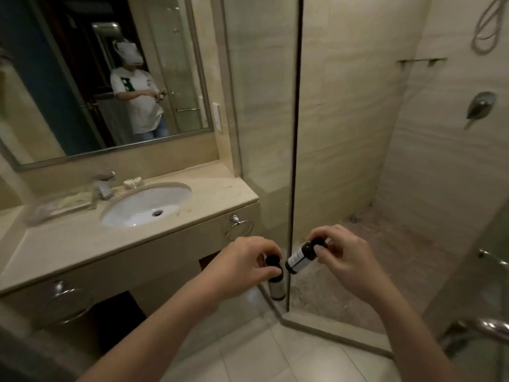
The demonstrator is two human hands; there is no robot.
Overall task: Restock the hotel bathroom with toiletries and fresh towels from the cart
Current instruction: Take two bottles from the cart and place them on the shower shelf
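Your left hand (242, 264) grips a dark bottle (273, 262) while your right hand (347, 255) pinches a tilted white-labelled bottle (300, 257) by the shower glass (261, 106).

We hold two small dark bottles close together in the air. The labelled bottle (298, 258), with a white label and black cap, tilts in our right hand (347, 255), cap up-right. The second bottle (273, 261) stands roughly upright in our left hand (245, 260), partly hidden by fingers.
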